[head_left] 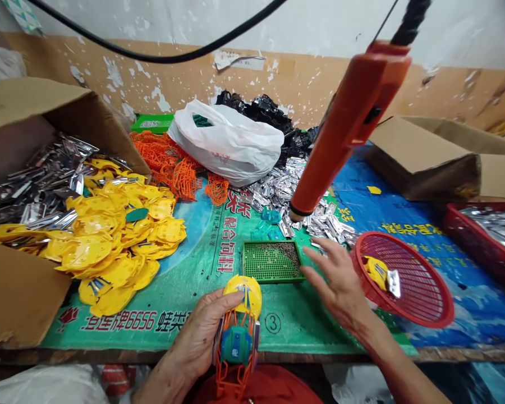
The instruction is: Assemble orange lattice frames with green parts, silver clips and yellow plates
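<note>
Assembly [236, 345] of yellow plate, orange frame and teal block sits upright at the near edge of the counter [437, 354], plate end away from the person. The left hand [202, 325] grips it from the left, thumb pressed on the yellow plate. The right hand [339, 280] is empty, its fingers spread at the right end of a green tray [256, 272] — whether they touch it I cannot tell. Tiny metal bits [292, 252] gather mostly toward that end of the tray.

Beside the right wrist, a tilted red basket [421, 283] holds a yellow plate [376, 270] and a metal piece [394, 283]. To the left, yellow plates [122, 235] lie piled before a cardboard box [14, 297] full of silver strips [29, 179].

Beyond the tray lie teal blocks [269, 216] and scattered metal clips [273, 188]; an orange-red driver [345, 134] hangs over these, tip down. Farther back — orange frames [185, 177], a white bag [231, 146] and black parts [271, 115], then the peeling wall [109, 53].
</note>
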The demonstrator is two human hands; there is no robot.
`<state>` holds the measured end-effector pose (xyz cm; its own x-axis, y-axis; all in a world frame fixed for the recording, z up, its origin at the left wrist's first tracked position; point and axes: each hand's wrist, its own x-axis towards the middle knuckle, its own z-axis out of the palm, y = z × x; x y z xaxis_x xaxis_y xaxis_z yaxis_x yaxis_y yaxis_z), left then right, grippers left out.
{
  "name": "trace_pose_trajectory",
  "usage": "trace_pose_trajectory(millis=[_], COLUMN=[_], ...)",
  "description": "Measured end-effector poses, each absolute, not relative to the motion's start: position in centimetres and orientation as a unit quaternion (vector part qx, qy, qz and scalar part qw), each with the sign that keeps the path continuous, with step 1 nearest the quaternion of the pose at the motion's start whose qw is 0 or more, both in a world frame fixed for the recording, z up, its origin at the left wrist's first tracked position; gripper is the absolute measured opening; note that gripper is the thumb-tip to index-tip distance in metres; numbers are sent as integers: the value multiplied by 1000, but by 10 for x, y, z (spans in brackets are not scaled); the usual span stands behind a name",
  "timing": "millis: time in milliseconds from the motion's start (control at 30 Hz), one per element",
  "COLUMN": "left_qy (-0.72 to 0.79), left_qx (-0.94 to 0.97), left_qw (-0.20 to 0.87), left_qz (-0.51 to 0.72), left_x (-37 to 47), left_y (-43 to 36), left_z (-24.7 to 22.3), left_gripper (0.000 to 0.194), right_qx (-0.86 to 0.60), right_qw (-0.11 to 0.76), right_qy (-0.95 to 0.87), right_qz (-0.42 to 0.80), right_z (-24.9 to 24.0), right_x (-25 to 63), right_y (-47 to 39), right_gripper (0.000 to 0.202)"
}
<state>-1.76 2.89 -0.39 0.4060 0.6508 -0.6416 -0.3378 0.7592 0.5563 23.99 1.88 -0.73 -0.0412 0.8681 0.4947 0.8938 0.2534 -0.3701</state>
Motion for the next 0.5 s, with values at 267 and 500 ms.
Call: trace_pose_trajectory(millis=[267,500], left_qy=[469,488], left_qx=[207,199], left_qw=[803,792], left_qz=[302,309], left_x=[-13,-16], left_y=[24,22], left_z=[-1,-3], left_gripper=[28,30], right_qx=[-497,-396], right_qw=[603,638], right_qy=[-604,-554], right_qz=[154,361], right_z=[82,113], right_x=[241,175], right_y=[109,146], right_gripper=[83,48])
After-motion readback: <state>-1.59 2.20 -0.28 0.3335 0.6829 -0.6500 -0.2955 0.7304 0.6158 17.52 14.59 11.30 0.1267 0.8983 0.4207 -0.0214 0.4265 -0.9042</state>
